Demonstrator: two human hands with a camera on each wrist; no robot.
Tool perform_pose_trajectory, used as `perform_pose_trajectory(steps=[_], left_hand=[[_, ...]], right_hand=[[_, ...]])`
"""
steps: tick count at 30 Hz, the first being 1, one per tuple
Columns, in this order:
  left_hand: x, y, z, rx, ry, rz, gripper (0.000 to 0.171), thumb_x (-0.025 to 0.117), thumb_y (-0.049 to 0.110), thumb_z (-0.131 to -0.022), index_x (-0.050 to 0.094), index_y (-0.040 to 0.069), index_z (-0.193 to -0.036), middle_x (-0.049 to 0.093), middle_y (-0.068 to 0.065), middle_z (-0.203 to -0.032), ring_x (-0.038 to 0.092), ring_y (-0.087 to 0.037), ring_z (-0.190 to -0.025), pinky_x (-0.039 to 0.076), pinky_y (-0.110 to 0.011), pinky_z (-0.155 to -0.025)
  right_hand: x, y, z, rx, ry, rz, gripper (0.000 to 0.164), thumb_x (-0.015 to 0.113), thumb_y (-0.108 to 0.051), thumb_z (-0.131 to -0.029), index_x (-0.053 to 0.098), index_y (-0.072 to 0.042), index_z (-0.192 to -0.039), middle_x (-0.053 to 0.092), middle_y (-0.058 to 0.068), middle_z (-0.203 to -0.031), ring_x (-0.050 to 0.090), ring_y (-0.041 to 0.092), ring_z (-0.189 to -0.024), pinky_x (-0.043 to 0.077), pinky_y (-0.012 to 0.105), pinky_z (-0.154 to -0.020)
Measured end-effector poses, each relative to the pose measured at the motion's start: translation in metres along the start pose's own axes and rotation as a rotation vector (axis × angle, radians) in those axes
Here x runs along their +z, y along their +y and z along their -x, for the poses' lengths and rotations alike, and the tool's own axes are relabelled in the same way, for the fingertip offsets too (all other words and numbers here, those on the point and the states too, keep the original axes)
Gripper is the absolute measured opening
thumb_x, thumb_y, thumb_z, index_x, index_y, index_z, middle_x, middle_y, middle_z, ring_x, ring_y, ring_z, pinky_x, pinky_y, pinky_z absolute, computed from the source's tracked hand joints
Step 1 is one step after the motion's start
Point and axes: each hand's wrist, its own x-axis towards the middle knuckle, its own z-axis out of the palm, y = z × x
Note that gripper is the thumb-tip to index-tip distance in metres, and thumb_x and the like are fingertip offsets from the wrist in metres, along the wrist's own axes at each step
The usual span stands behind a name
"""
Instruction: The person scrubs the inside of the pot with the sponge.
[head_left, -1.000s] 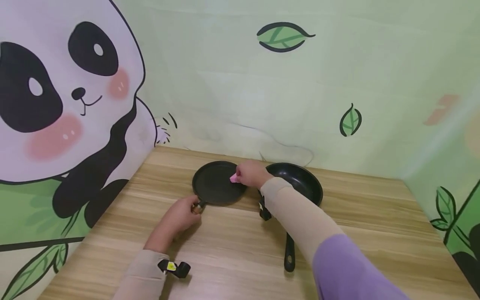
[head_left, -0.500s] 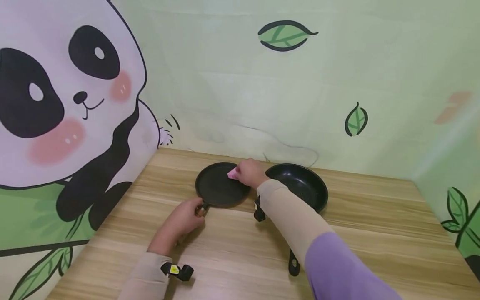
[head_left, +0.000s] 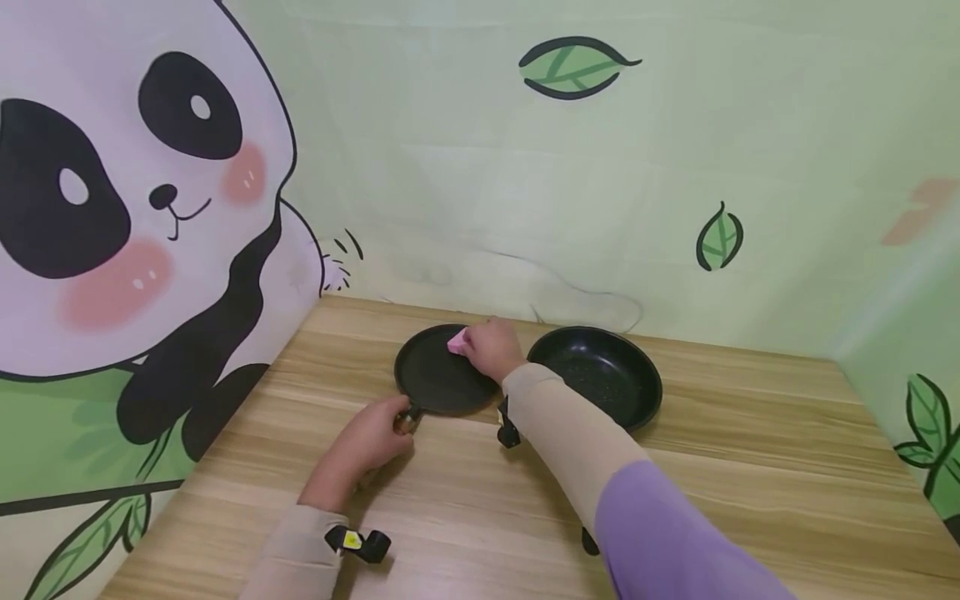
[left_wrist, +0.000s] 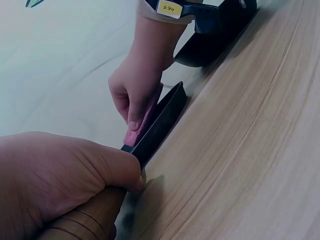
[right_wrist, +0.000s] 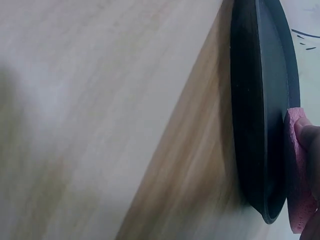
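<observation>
A flat black griddle pan [head_left: 438,379] lies on the wooden table, its brown handle [left_wrist: 82,220] pointing toward the front left. My left hand [head_left: 371,435] grips that handle, fingers curled round it near the pan. Over the far right part of the pan, my right hand [head_left: 493,350] pinches a pink sponge [head_left: 458,341] between thumb and fingers. In the right wrist view the sponge [right_wrist: 299,175] is held against the pan's inner side, overlapping its rim. The pan's right edge is partly hidden behind the right hand in the head view.
A deeper black frying pan [head_left: 607,375] stands just right of the griddle pan; my right sleeve [head_left: 585,433] crosses over it and covers most of its handle [head_left: 590,543]. Behind the wood-grain table [head_left: 465,517] rises a green wall [head_left: 450,167] with a panda print.
My right hand has slid the pink sponge leftward and slightly back across the griddle pan. The left hand keeps its grip on the handle. The head view has shifted slightly.
</observation>
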Motion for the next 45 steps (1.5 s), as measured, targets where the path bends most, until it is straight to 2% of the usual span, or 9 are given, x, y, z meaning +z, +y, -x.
perform_pose_trajectory(steps=[4, 10, 18, 24, 36, 45], left_hand=[[-0.002, 0.000, -0.001, -0.011, -0.002, -0.008, 0.019, 0.069, 0.003, -0.078, 0.054, 0.013, -0.086, 0.051, -0.002, -0.077, 0.051, -0.019, -0.070, 0.041, -0.033, -0.061], [0.000, -0.002, 0.000, -0.016, -0.004, 0.011, 0.020, 0.069, 0.002, -0.077, 0.054, 0.013, -0.085, 0.053, -0.002, -0.077, 0.051, -0.019, -0.070, 0.042, -0.034, -0.061], [0.004, -0.001, 0.000, 0.005, 0.010, -0.005, 0.021, 0.069, 0.002, -0.077, 0.054, 0.013, -0.086, 0.052, -0.001, -0.076, 0.051, -0.018, -0.068, 0.041, -0.033, -0.059], [0.006, -0.003, 0.000, 0.006, 0.009, -0.006, 0.021, 0.069, 0.001, -0.077, 0.055, 0.013, -0.086, 0.052, -0.001, -0.075, 0.050, -0.017, -0.066, 0.042, -0.032, -0.058], [0.001, -0.001, -0.001, -0.002, 0.006, -0.008, 0.021, 0.069, 0.001, -0.077, 0.054, 0.014, -0.085, 0.052, -0.001, -0.076, 0.051, -0.018, -0.068, 0.042, -0.033, -0.059], [0.000, 0.001, 0.000, -0.007, -0.005, -0.013, 0.022, 0.069, 0.000, -0.077, 0.055, 0.013, -0.088, 0.053, -0.002, -0.077, 0.051, -0.018, -0.068, 0.042, -0.033, -0.059]], right_hand=[[0.003, -0.005, -0.003, 0.011, 0.031, 0.008, 0.029, 0.065, -0.038, -0.098, 0.075, -0.013, -0.087, 0.070, 0.000, -0.076, 0.059, 0.025, -0.081, 0.047, 0.041, -0.084], [0.006, -0.013, -0.004, 0.028, 0.017, -0.032, 0.030, 0.063, -0.038, -0.100, 0.074, -0.013, -0.086, 0.071, 0.002, -0.077, 0.059, 0.027, -0.084, 0.047, 0.044, -0.087], [0.014, -0.014, -0.006, 0.066, 0.008, -0.061, 0.031, 0.062, -0.042, -0.100, 0.075, -0.014, -0.095, 0.073, 0.002, -0.086, 0.056, 0.025, -0.087, 0.044, 0.043, -0.090], [0.019, -0.016, -0.006, 0.069, 0.015, -0.087, 0.035, 0.060, -0.046, -0.099, 0.076, -0.014, -0.102, 0.074, 0.003, -0.094, 0.055, 0.024, -0.089, 0.044, 0.041, -0.086], [0.025, -0.025, -0.010, 0.047, 0.075, -0.067, 0.029, 0.062, -0.044, -0.099, 0.069, -0.017, -0.094, 0.074, 0.001, -0.097, 0.057, 0.023, -0.095, 0.043, 0.041, -0.086], [0.022, -0.034, -0.009, 0.063, 0.030, -0.057, 0.030, 0.059, -0.044, -0.101, 0.070, -0.016, -0.104, 0.073, 0.001, -0.110, 0.058, 0.023, -0.103, 0.044, 0.041, -0.089]])
